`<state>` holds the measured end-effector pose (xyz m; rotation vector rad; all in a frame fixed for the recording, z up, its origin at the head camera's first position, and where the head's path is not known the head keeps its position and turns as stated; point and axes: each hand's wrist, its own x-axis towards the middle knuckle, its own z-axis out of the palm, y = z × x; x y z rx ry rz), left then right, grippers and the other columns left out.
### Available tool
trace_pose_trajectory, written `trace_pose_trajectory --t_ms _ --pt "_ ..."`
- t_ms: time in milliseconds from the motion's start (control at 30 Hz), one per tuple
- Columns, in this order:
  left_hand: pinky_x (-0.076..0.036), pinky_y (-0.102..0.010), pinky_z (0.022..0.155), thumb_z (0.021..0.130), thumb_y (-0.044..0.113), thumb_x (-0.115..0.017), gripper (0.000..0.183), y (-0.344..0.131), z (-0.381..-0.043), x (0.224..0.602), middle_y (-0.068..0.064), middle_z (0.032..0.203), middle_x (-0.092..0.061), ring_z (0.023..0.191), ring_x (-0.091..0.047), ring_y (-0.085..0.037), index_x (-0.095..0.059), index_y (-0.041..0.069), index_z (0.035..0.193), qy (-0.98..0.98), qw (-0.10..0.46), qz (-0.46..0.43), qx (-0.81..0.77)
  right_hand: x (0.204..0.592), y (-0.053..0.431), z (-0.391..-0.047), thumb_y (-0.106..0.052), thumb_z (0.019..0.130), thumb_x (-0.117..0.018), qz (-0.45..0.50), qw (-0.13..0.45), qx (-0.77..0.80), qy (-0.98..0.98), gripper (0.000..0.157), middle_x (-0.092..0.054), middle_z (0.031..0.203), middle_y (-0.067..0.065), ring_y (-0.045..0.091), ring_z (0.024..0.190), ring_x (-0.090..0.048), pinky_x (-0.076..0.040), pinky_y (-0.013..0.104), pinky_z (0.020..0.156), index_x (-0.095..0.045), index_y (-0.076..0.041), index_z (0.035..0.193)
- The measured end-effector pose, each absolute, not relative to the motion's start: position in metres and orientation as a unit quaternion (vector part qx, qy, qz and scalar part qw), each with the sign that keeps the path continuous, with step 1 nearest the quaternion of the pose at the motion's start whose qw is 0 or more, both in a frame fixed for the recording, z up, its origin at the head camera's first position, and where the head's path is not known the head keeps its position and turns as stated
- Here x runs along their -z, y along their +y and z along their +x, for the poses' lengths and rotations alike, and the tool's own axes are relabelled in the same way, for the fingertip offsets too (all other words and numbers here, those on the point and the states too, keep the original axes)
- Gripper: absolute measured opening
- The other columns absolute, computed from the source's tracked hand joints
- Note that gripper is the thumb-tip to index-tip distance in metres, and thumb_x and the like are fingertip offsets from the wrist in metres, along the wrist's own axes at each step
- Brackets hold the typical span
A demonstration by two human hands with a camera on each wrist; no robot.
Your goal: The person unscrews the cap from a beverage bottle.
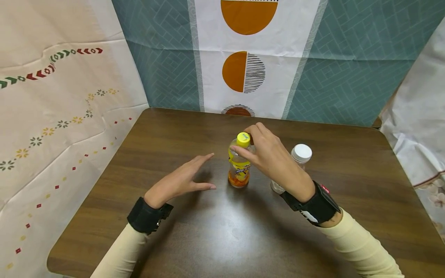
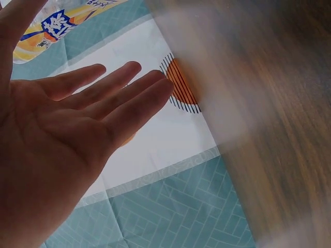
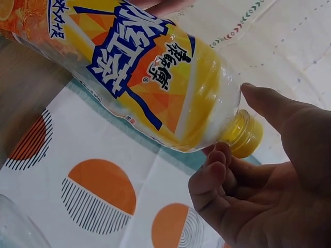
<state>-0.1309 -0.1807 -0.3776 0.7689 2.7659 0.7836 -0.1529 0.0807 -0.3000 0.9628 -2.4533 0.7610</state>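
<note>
A clear iced tea bottle (image 1: 239,166) with a yellow cap (image 1: 243,139) and a yellow label stands upright on the table. Orange-red colour shows at its base. My right hand (image 1: 269,150) reaches to its neck from the right, thumb in front and curled fingers behind. Up close in the right wrist view, the thumb and fingers of this hand (image 3: 279,175) sit on either side of the neck, just below the cap. My left hand (image 1: 180,181) hovers left of the bottle, apart from it, fingers extended and thumb spread; its palm (image 2: 57,139) holds nothing.
Behind my right forearm, a clear jar with a white lid (image 1: 301,153) is partly hidden. The brown wooden table (image 1: 174,127) meets a teal and white patterned cloth (image 1: 167,69) at its back edge. Pale cloths hang on the left and right sides.
</note>
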Motion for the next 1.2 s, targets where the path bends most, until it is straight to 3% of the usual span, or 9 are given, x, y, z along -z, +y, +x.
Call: trace_pose_trajectory --t_ms 467,833,1200 --pt "-0.036 -0.051 0.102 0.077 0.056 -0.068 0.094 -0.176 -0.130 0.376 -0.011 0.149 -0.032 0.133 -0.030 -0.028 -0.025 0.013 0.149 0.925 0.084 0.262 -0.262 0.296 0.084 -0.149 -0.026 0.086 -0.069 0.311 0.163 -0.281 -0.893 0.029 -0.052 0.083 0.005 0.016 0.070 -0.051 -0.052 0.031 0.057 -0.055 -0.002 0.092" --pt "-0.036 -0.050 0.103 0.077 0.058 -0.066 0.094 -0.172 -0.127 0.374 -0.011 0.149 -0.032 0.133 -0.031 -0.025 -0.024 0.014 0.149 0.925 0.087 0.265 -0.260 0.287 0.086 -0.138 -0.027 0.085 -0.070 0.315 0.193 -0.301 -0.879 0.030 -0.054 0.081 0.005 0.017 0.066 -0.052 -0.051 0.030 0.054 -0.056 -0.001 0.091" --pt "-0.038 -0.047 0.102 0.075 0.062 -0.064 0.095 -0.162 -0.122 0.369 -0.008 0.147 -0.035 0.130 -0.034 -0.019 -0.027 0.014 0.148 0.915 0.084 0.275 -0.284 0.276 0.087 -0.122 -0.027 0.084 -0.071 0.311 0.188 -0.319 -0.875 0.030 -0.052 0.078 0.004 0.015 0.061 -0.048 -0.045 0.028 0.050 -0.057 -0.002 0.090"
